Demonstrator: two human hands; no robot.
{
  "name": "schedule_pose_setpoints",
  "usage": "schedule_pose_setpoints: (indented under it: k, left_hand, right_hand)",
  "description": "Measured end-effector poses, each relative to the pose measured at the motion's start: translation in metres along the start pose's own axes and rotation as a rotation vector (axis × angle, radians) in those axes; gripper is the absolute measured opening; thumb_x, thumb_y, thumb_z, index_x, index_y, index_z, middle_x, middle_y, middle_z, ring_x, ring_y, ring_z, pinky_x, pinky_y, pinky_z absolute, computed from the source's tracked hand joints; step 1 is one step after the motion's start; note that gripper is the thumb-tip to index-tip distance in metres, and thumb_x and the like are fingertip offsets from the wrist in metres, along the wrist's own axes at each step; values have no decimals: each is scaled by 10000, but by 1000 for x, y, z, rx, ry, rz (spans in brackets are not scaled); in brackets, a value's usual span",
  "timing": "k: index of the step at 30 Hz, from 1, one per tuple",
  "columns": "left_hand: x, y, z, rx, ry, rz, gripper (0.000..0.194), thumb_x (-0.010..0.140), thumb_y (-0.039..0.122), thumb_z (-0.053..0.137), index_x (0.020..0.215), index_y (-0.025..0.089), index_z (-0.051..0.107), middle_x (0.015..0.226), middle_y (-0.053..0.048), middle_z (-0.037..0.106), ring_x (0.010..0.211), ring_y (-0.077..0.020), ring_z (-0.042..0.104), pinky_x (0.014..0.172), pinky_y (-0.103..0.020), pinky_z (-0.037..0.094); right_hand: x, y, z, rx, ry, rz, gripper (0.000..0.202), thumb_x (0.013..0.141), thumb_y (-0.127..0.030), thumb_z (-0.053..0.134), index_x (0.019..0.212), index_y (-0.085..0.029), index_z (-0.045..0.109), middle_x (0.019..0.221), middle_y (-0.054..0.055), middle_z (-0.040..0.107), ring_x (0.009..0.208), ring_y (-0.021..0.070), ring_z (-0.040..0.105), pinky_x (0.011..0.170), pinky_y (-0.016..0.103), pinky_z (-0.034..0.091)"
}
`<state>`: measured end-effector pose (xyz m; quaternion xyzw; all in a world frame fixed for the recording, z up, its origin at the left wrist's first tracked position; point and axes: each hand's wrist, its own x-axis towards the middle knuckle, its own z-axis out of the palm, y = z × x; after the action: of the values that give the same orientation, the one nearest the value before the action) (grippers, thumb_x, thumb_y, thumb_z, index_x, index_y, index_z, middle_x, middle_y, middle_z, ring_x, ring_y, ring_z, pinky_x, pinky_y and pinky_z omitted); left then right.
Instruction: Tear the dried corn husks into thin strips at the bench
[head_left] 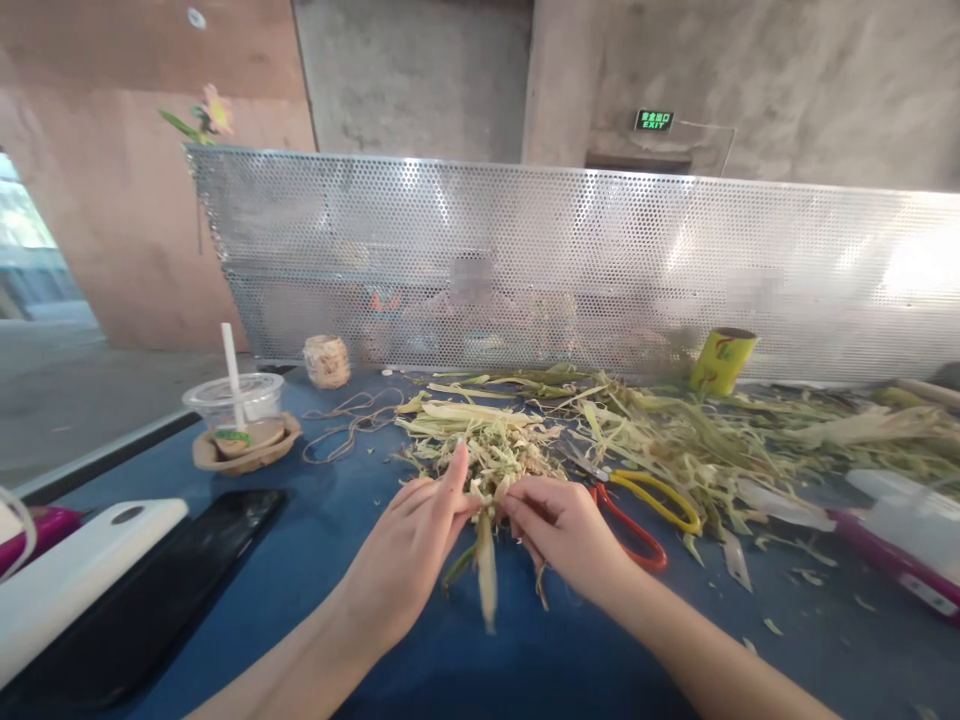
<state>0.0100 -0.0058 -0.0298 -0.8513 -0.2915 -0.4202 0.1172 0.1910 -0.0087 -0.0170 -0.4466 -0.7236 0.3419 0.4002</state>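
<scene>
A bundle of pale green and straw-coloured husk strips (495,450) lies on the blue table, with one strip hanging toward me. My left hand (424,535) pinches the bundle's near end from the left, its thumb pointing up. From the right, my right hand (559,520) grips the same end with fingers curled together. The two hands' fingertips are close to each other. Just right of my right hand lie scissors (656,495) with red and yellow handles, blades pointing to the bundle.
Loose husks (675,430) cover the right back. A yellow tube (722,362), twine ball (327,361) and perforated metal screen (450,220) stand behind. At left are a plastic cup (244,405) with a straw, a black phone (165,580) and a white device (90,570).
</scene>
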Motion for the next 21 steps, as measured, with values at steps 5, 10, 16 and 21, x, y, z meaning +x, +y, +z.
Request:
schedule_pose_setpoints:
  k: [5,10,16,21]
  left_hand:
    - [2,6,2,-4,-59,-31,716,860,108,413,1401,115,-56,843,-71,665,855,-182,609,803,-366,504]
    - [7,6,1,47,-26,77,603,835,71,451,1365,82,163,811,-65,665,863,-184,614,786,-365,513]
    - [22,10,-8,219,154,458,286,782,-5,458,1061,60,462,796,-112,667,852,-230,625,747,-420,505]
    - [19,8,-9,159,68,511,227,828,33,401,1038,75,476,838,-127,675,1065,-267,560,766,-395,506]
  right_hand:
    - [0,1,-2,-62,114,-91,274,836,-267,449,584,-171,499,511,-44,458,395,55,423,450,174,356]
    - [6,6,-5,-136,147,-139,259,830,-237,446,605,-170,557,543,-28,513,419,68,448,473,187,375]
    - [9,7,-5,-204,117,-277,158,742,-138,507,670,-177,642,638,2,635,587,113,552,559,199,413]
    - [3,0,-5,-200,128,-381,146,745,-153,536,636,-165,632,554,-7,586,498,88,495,491,182,397]
